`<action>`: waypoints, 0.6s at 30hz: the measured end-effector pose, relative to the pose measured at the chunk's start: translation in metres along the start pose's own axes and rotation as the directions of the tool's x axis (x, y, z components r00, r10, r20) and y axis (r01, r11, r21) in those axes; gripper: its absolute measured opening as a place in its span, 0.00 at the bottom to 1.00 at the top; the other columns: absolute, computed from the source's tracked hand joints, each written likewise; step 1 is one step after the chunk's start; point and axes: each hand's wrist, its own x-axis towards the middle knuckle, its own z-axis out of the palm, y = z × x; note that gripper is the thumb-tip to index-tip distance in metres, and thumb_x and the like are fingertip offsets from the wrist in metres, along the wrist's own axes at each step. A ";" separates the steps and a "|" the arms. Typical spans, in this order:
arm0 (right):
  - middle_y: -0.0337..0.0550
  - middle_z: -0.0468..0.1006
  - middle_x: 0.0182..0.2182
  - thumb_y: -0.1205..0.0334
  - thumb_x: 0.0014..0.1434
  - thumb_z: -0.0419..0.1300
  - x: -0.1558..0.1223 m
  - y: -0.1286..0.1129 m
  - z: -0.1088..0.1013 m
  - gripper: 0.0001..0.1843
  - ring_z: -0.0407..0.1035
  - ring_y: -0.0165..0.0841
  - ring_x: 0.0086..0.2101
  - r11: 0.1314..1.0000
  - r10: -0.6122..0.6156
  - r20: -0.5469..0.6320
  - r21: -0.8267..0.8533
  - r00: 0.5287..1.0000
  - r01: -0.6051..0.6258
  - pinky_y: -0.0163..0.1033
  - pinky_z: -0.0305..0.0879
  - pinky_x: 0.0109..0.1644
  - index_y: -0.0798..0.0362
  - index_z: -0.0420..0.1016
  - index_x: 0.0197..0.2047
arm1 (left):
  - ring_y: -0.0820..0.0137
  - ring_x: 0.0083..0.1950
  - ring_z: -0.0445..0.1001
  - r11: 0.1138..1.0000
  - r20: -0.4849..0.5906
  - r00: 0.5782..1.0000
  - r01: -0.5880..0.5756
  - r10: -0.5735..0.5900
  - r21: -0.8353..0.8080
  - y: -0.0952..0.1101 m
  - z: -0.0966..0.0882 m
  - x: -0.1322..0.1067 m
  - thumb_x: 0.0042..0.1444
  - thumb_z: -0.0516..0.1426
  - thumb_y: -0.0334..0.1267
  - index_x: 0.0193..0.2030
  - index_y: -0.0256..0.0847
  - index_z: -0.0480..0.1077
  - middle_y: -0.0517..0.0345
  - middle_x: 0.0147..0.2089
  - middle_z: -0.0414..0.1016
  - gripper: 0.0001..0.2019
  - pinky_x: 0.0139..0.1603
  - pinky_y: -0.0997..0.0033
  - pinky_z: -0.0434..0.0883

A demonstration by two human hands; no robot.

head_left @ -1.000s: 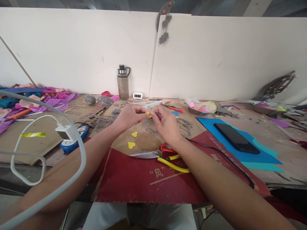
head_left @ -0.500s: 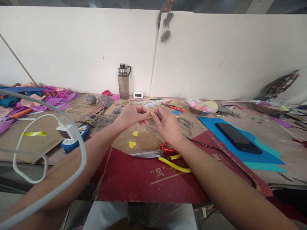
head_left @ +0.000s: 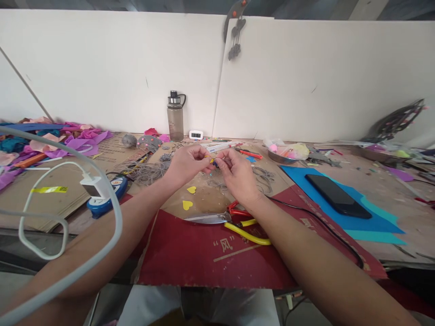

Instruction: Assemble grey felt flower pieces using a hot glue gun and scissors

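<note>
My left hand (head_left: 186,164) and my right hand (head_left: 237,174) meet above the middle of the table, fingers pinched together on a small yellow piece (head_left: 211,160) with a dark bit beside it. Below them two yellow hearts (head_left: 189,197) lie on brown cardboard (head_left: 204,194). Scissors with yellow handles (head_left: 231,225) rest on the red sheet (head_left: 204,253) under my right wrist.
A black phone (head_left: 337,202) lies on blue sheets at the right. A water bottle (head_left: 175,116) and small clock (head_left: 196,134) stand by the white back wall. Coloured scraps (head_left: 50,140) pile at the left. A white charger and cable (head_left: 91,188) hang near left.
Both hands have lifted slightly and drawn closer together around the small yellow piece. Nothing else on the table has moved.
</note>
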 end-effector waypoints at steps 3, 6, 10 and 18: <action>0.41 0.74 0.32 0.59 0.62 0.52 0.000 -0.001 0.000 0.07 0.65 0.33 0.31 1.000 0.008 -0.001 0.009 1.000 -0.008 0.38 0.59 0.37 0.51 0.68 0.36 | 0.69 0.30 0.79 0.999 -0.039 0.999 -0.033 0.033 -0.012 0.001 0.002 -0.001 0.47 0.62 0.34 0.31 0.36 0.70 0.57 0.27 0.77 0.06 0.33 0.71 0.77; 0.42 0.74 0.31 0.59 0.62 0.53 0.000 -0.003 0.000 0.07 0.65 0.33 0.30 1.000 0.019 0.001 0.007 1.000 -0.019 0.38 0.59 0.37 0.51 0.68 0.35 | 0.69 0.31 0.79 1.000 -0.049 0.998 -0.029 0.029 0.008 0.001 0.003 -0.001 0.47 0.61 0.35 0.32 0.36 0.72 0.57 0.28 0.77 0.06 0.34 0.71 0.77; 0.41 0.74 0.30 0.59 0.62 0.53 0.000 -0.003 0.000 0.07 0.65 0.33 0.30 0.999 0.038 -0.002 0.003 0.999 -0.038 0.38 0.58 0.36 0.51 0.68 0.34 | 0.69 0.31 0.79 1.000 -0.046 0.999 -0.021 0.021 0.003 0.001 0.004 -0.001 0.47 0.61 0.35 0.29 0.35 0.72 0.56 0.28 0.77 0.05 0.35 0.71 0.77; 0.40 0.74 0.28 0.59 0.62 0.54 0.000 -0.005 0.000 0.07 0.65 0.32 0.28 0.997 0.076 0.000 -0.006 0.997 -0.076 0.37 0.57 0.34 0.51 0.69 0.33 | 0.70 0.32 0.79 0.999 0.000 1.000 -0.030 0.030 -0.044 0.000 0.004 -0.002 0.47 0.62 0.34 0.30 0.35 0.72 0.56 0.30 0.77 0.05 0.36 0.70 0.78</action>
